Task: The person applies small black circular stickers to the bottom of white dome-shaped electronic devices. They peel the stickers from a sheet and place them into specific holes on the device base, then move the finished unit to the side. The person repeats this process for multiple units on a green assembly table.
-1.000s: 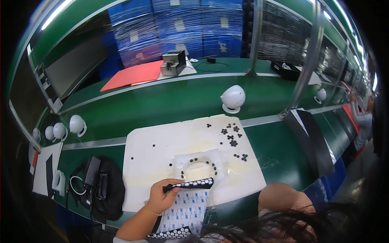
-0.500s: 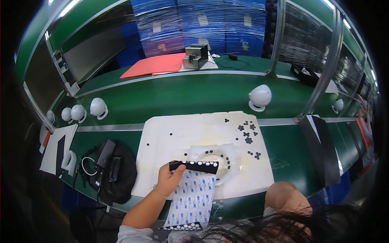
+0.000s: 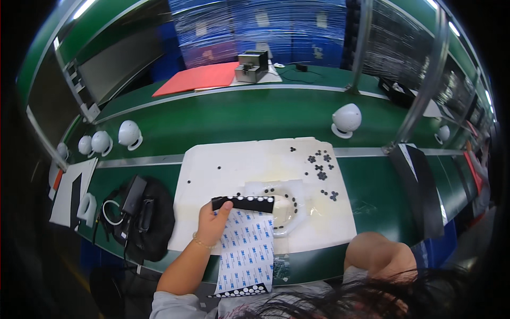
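Note:
My left hand, a beaded bracelet at its wrist, pinches the upper end of an adhesive sheet. The sheet hangs toward me with its white, blue-printed backing showing. Its folded top and bottom edges are black with white round spots. Just behind it, a white ring-shaped piece lies on clear film, with several small black round pads around it. At the lower right my right arm is bent, blurred and partly behind dark hair; its fingers are hidden.
A white board covers the mid bench, with clusters of black pads at its right. White rounded devices stand behind. A black bag with cables lies left, dark sheets right. A metal box sits on the far shelf.
The view has shifted slightly. My left hand has moved a little up and left with the sheet, which now hangs straighter and shows more of its backing.

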Demonstrator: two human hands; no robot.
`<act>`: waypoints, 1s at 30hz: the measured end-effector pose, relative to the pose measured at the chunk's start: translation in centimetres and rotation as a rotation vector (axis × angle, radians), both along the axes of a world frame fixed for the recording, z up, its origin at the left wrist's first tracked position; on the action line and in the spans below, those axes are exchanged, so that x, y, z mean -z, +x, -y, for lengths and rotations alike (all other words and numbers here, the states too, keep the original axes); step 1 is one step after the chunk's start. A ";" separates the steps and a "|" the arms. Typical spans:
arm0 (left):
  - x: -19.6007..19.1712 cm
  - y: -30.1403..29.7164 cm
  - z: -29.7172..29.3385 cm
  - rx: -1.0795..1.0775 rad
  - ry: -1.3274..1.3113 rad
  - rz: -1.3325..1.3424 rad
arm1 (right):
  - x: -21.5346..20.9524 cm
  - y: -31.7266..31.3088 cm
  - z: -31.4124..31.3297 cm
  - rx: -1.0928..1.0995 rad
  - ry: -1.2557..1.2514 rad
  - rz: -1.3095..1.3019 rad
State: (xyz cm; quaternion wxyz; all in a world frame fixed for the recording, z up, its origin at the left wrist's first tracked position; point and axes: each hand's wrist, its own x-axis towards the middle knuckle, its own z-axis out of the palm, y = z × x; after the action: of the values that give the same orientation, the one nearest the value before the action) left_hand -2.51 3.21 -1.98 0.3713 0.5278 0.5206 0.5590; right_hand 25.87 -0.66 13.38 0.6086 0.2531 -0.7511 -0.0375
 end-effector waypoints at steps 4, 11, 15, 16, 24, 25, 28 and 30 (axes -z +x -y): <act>0.7 0.1 -0.4 -0.034 0.004 0.053 | 0.1 1.1 1.2 0.020 0.145 -0.131; 1.6 -0.3 -0.8 0.022 0.045 0.152 | 0.9 3.1 4.0 -0.109 0.057 -0.065; 0.9 0.3 -0.4 0.038 0.003 0.244 | 1.0 3.5 4.7 -0.198 -0.042 0.001; 0.7 0.4 -0.3 0.030 0.008 0.260 | 1.2 3.5 4.7 -0.201 -0.044 -0.004; 1.3 -0.2 -0.2 -0.004 -0.004 0.240 | 0.7 4.0 3.5 -0.153 0.058 -0.045; 1.4 -0.1 -0.4 0.000 -0.012 0.237 | 0.4 4.2 3.5 -0.123 0.085 -0.058; 1.6 -0.1 -0.7 -0.012 -0.018 0.226 | 0.5 4.3 3.3 -0.054 0.127 -0.130; 1.7 0.1 -0.7 -0.031 -0.005 0.234 | 0.5 4.5 2.9 -0.026 0.158 -0.159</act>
State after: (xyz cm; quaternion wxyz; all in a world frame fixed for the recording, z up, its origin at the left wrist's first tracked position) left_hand -2.43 3.88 -3.71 0.4222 0.4499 0.4830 0.6213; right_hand 30.36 -3.54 12.92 0.6448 0.3064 -0.6918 -0.1086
